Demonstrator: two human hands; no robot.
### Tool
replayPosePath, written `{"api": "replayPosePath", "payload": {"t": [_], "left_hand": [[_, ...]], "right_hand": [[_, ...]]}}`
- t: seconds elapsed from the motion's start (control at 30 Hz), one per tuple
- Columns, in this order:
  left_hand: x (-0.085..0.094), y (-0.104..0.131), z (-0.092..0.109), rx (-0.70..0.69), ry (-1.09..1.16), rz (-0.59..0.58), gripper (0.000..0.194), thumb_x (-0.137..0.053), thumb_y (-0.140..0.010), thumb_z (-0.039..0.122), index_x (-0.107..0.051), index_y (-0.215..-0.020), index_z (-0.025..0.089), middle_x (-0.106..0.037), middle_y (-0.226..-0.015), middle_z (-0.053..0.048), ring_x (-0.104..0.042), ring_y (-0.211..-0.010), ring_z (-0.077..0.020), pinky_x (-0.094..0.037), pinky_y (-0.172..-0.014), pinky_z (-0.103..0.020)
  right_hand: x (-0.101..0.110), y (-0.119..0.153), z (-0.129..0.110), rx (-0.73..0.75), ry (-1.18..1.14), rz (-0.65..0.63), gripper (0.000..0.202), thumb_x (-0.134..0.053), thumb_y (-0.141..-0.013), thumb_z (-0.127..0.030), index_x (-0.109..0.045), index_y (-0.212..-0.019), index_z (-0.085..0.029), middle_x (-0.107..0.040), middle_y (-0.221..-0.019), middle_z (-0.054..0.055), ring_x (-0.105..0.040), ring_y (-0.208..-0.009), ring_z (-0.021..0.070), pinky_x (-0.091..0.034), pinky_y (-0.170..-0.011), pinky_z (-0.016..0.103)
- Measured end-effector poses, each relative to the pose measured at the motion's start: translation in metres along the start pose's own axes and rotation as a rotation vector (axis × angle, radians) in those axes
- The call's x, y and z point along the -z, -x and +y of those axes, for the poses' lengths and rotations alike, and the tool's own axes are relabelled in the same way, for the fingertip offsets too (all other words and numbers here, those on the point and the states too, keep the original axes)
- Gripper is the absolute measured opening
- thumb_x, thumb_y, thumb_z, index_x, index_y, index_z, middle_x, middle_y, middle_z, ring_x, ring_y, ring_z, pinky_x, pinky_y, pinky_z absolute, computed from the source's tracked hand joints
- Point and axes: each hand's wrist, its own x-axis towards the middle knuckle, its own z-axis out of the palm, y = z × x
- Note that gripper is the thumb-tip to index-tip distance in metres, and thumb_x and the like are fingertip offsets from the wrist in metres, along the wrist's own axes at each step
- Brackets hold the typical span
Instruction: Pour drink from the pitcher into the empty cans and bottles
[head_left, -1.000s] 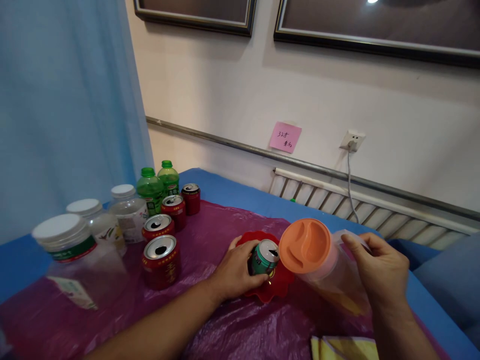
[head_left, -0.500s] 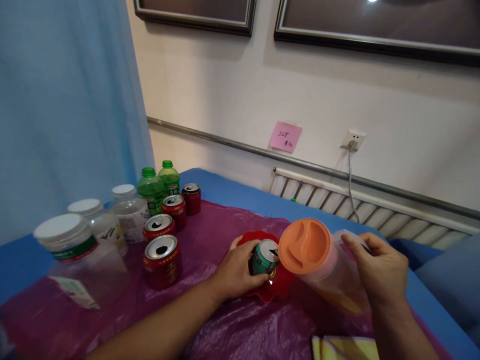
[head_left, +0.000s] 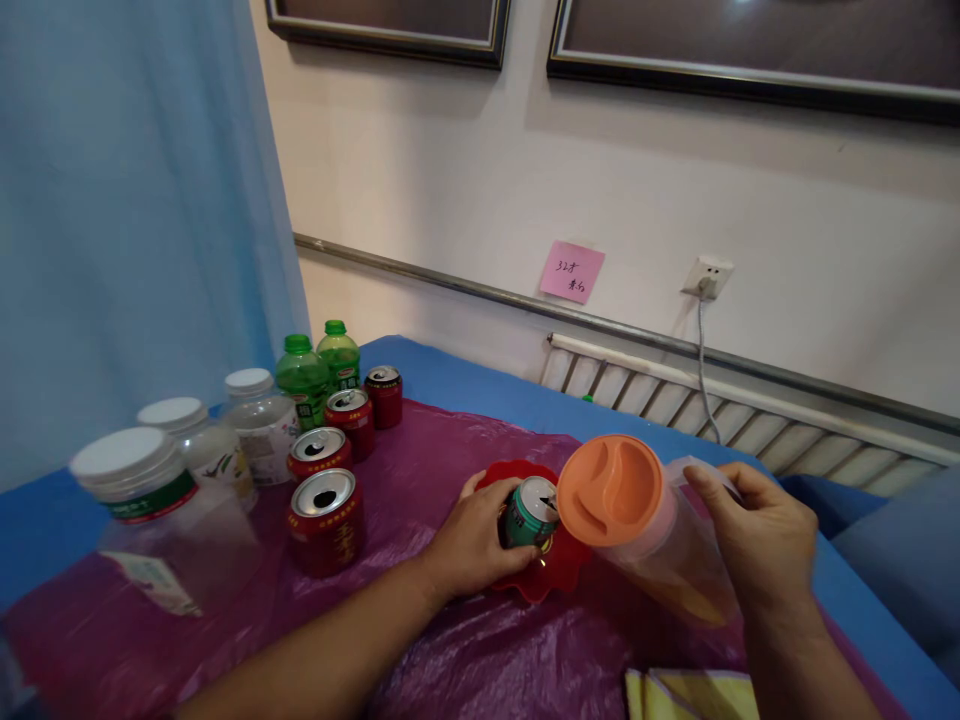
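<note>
My left hand is closed around a green drink can, whose silver top with an open mouth leans to the right. Under the can lies a red dish with a scalloped rim. My right hand grips the handle of a clear plastic pitcher with an orange lid. The pitcher is tipped left, its lid edge right beside the can's mouth. Yellowish liquid shows inside the pitcher. Whether liquid is flowing between them I cannot tell.
On the left stand several red cans, two green bottles and three clear jars with white lids. Purple plastic sheeting covers the blue table. A folded yellow cloth lies at the front edge. Behind is a radiator.
Almost nothing differs. Both hands, the can and the pitcher hold the same positions; the view has shifted very slightly.
</note>
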Motion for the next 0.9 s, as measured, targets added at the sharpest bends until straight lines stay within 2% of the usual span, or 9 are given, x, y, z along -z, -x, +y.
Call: {"api": "replayPosePath", "payload": {"t": [0.6, 0.9], "left_hand": [[0.0000, 0.0008, 0.0003, -0.001, -0.010, 0.011, 0.068, -0.085, -0.068, 0.033, -0.058, -0.129, 0.026, -0.071, -0.129, -0.006, -0.062, -0.124, -0.0330, -0.024, -0.122, -0.056], [-0.0009, 0.0009, -0.0011, 0.013, 0.005, 0.017, 0.069, -0.085, -0.067, 0.033, -0.057, -0.130, 0.026, -0.071, -0.129, -0.006, -0.062, -0.125, -0.0327, -0.022, -0.123, -0.056]], "right_hand": [[0.0009, 0.0004, 0.0032, 0.020, 0.002, 0.007, 0.043, -0.071, -0.069, -0.061, -0.064, -0.058, -0.020, -0.054, -0.057, -0.003, -0.049, -0.060, 0.0157, -0.035, -0.060, 0.029], [0.0002, 0.0007, 0.0046, 0.024, -0.029, 0.003, 0.044, -0.073, -0.070, -0.061, -0.061, -0.058, -0.020, -0.050, -0.057, -0.004, -0.049, -0.059, 0.0149, -0.034, -0.058, 0.028]]}}
